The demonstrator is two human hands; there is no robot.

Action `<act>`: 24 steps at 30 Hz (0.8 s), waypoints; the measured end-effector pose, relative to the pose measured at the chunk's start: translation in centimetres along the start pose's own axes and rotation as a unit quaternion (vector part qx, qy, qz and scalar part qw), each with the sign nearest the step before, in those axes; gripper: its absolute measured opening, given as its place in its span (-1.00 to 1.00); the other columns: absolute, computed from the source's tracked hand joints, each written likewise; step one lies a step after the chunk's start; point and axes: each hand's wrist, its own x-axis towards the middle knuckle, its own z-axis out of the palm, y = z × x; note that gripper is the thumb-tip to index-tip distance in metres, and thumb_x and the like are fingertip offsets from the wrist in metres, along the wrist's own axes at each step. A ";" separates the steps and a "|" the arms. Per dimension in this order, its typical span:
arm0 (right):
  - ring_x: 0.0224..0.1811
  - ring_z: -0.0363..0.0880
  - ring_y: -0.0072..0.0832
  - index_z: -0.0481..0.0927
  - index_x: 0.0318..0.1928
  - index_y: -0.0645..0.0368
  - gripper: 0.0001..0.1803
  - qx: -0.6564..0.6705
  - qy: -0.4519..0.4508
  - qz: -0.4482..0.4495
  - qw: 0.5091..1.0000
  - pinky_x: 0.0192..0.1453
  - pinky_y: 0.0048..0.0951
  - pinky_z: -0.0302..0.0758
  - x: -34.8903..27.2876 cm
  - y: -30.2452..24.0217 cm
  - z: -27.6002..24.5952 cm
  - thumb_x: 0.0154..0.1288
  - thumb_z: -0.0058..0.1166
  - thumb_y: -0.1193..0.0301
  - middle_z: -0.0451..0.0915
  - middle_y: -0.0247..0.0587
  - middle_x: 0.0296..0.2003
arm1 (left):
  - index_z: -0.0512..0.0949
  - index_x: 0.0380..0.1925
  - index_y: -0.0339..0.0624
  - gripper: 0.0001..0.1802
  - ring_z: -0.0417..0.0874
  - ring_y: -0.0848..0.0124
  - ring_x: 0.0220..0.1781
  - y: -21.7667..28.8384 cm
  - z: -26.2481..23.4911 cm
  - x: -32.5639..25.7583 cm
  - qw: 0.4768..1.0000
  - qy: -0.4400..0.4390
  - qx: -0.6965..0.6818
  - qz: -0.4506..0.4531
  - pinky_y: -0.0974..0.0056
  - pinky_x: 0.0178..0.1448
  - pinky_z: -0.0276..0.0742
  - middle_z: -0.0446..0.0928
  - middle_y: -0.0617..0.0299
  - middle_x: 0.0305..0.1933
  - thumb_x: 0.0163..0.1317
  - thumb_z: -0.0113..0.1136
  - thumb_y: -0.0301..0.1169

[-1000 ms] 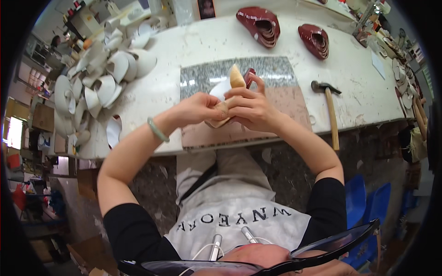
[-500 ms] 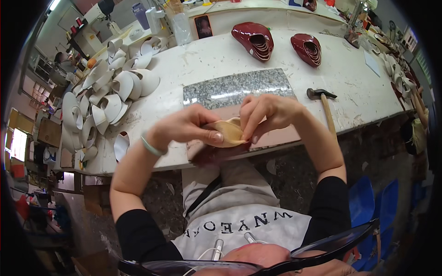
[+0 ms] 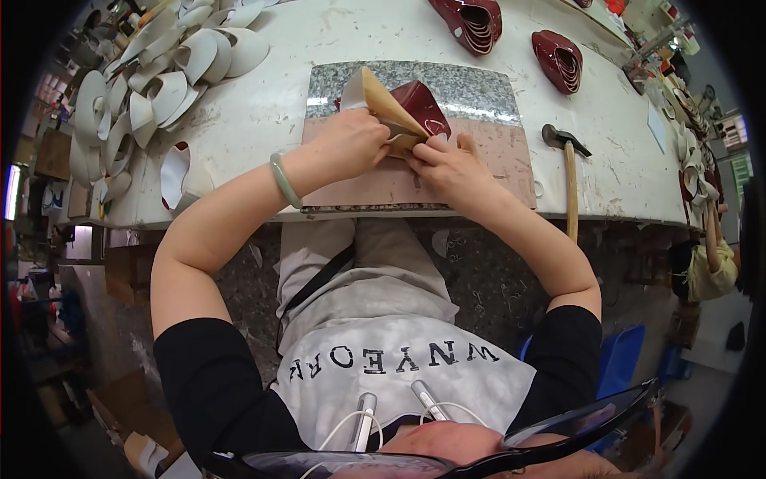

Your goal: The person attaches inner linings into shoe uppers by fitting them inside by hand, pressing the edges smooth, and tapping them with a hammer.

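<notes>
A shoe upper, glossy dark red outside with a tan lining, stands tilted between my hands above the work slab. My left hand is closed on its near left edge, the fingers curled over the tan lining. At the near tip, my right hand pinches the edge with thumb and fingers. The two hands are close together, and the gripped edges are partly hidden by the fingers. Beneath them lies a slab with a speckled grey stone part and a pinkish near part.
A hammer with a wooden handle lies right of the slab. Nested dark red uppers and another such stack sit at the back. Pale uppers are heaped at left, one piece near my left forearm. Another person is at far right.
My hands have carried the upper farther from my body, over the slab. It has turned, so its red outside and a raised tan flap show. The view has tilted toward my lap.
</notes>
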 end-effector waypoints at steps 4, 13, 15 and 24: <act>0.03 0.33 -0.58 0.61 -0.12 0.01 -0.73 -0.003 -0.021 -0.019 1.000 0.05 -0.19 0.11 1.7 -0.2 -1.5 0.11 0.08 0.38 0.40 -0.53 -0.22 | 0.60 -0.58 -0.14 -0.81 0.57 0.19 -0.26 0.2 0.8 -0.5 0.998 0.008 0.049 0.048 0.13 -0.07 0.46 0.57 0.16 -0.48 0.08 0.22 -0.29; 0.05 0.34 -0.56 0.67 -0.29 0.03 -0.83 -0.034 -0.019 -0.010 0.999 0.12 -0.16 0.08 3.2 -2.8 -1.6 0.08 0.09 0.36 0.43 -0.45 -0.25 | 0.65 -0.52 -0.04 -0.89 0.58 0.29 -0.30 -0.3 0.5 -1.3 0.993 0.022 0.115 0.016 0.24 0.01 0.36 0.58 0.26 -0.52 0.05 0.21 -0.30; 0.05 0.35 -0.54 0.67 -0.28 0.08 -0.80 -0.038 -0.059 -0.005 0.998 0.09 -0.18 0.13 3.4 -3.4 -1.3 0.09 0.07 0.38 0.43 -0.42 -0.21 | 0.65 -0.45 -0.09 -0.87 0.62 0.22 -0.34 -0.8 0.2 -1.2 0.984 0.008 0.176 0.029 0.20 -0.09 0.45 0.60 0.20 -0.50 0.06 0.20 -0.33; 0.06 0.37 -0.48 0.65 -0.22 0.10 -0.76 0.004 -0.037 -0.015 0.999 -0.02 -0.23 0.26 4.9 -3.3 0.0 0.04 0.12 0.39 0.42 -0.39 -0.11 | 0.60 -0.33 -0.19 -0.81 0.65 0.15 -0.32 -2.3 -0.2 -1.8 0.993 -0.093 0.069 -0.036 0.10 -0.20 0.54 0.61 0.13 -0.44 0.07 0.18 -0.36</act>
